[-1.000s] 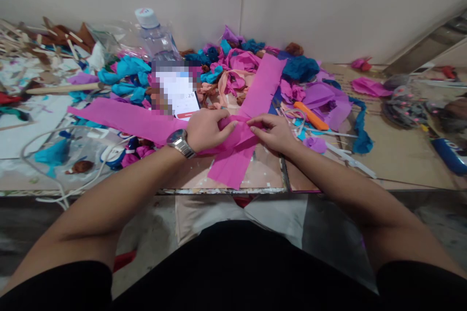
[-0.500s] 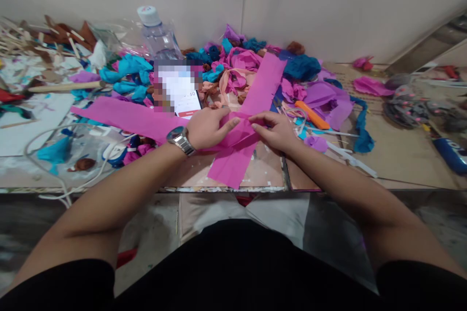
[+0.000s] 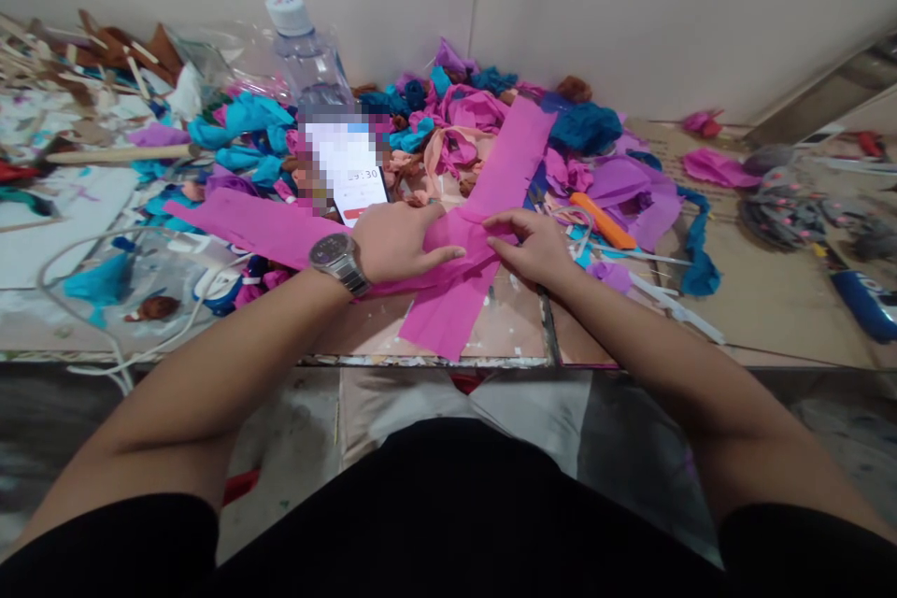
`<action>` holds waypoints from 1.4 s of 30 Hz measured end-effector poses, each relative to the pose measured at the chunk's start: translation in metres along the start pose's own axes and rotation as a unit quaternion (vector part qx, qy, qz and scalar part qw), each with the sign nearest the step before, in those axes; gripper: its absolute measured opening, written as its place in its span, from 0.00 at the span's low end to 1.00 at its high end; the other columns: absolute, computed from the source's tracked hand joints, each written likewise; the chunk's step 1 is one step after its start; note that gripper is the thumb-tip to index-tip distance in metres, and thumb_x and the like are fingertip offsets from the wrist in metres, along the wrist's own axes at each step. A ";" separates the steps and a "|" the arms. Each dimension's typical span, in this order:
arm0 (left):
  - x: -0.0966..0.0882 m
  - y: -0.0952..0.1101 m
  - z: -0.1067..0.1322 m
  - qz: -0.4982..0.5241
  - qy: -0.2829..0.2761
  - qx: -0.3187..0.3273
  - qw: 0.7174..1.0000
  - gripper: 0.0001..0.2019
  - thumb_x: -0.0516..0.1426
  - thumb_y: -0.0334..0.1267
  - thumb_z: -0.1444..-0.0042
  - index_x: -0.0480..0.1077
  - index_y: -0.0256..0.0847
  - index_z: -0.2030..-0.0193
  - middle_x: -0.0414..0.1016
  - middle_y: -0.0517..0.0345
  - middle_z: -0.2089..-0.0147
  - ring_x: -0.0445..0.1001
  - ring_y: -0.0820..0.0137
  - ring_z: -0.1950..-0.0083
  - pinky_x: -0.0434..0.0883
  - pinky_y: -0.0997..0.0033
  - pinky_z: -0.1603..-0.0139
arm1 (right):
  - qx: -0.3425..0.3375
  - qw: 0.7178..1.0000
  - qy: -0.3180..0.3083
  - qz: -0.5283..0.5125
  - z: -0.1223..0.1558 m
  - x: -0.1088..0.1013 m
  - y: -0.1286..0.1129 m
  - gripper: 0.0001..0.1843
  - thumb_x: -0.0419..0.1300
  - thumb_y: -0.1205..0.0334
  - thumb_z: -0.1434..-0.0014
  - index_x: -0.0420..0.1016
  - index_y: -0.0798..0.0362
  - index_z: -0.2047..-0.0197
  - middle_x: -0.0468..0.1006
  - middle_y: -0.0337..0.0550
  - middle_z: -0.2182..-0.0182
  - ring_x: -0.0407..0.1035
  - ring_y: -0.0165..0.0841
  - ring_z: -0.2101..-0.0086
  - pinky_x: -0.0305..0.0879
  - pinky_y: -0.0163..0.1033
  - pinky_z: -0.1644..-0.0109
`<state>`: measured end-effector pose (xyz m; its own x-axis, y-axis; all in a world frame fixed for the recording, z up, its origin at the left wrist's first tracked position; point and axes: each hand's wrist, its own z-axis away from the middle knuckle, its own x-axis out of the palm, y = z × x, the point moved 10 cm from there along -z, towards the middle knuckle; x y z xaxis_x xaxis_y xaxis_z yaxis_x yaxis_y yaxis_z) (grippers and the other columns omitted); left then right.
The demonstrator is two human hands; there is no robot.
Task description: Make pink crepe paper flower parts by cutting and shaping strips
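Observation:
Two long strips of pink crepe paper cross on the table; one strip (image 3: 245,224) runs off to the left, the other strip (image 3: 508,159) runs from the far pile down to the near edge. My left hand (image 3: 396,243), with a metal wristwatch (image 3: 340,260), lies over the crossing with fingers pressed on the paper. Opposite it, my right hand (image 3: 529,248) pinches the folded paper from the right. Both hands meet at the crossing.
A phone (image 3: 350,173) leans just beyond my left hand, with a water bottle (image 3: 305,51) behind it. Crumpled blue, pink and purple paper (image 3: 581,126) is heaped at the back. An orange cutter (image 3: 603,221) lies to the right, white cable (image 3: 140,318) to the left.
My left hand has slid a little further right across the crossing, fingers flattening on the paper. The left strip's far end has drawn in slightly. The right hand has stayed pinched.

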<state>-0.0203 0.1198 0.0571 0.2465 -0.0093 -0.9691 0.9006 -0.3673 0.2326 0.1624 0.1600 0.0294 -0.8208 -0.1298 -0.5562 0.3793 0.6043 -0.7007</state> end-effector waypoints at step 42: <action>-0.050 -0.049 0.026 0.012 -0.078 -0.034 0.996 0.35 0.61 0.76 0.46 0.79 0.41 0.58 0.72 0.55 0.72 0.73 0.60 0.58 0.67 0.63 0.51 | 0.156 0.954 0.129 -0.220 -0.005 -0.021 0.062 0.20 0.65 0.63 0.49 0.79 0.51 0.51 0.82 0.39 0.64 0.73 0.31 0.69 0.73 0.38 0.63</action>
<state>-0.0858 0.1143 0.0925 0.2146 -0.1643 -0.9628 0.9187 -0.3006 0.2561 0.2007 0.2039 -0.0002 -0.9925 -0.0942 -0.0774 0.0497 0.2676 -0.9623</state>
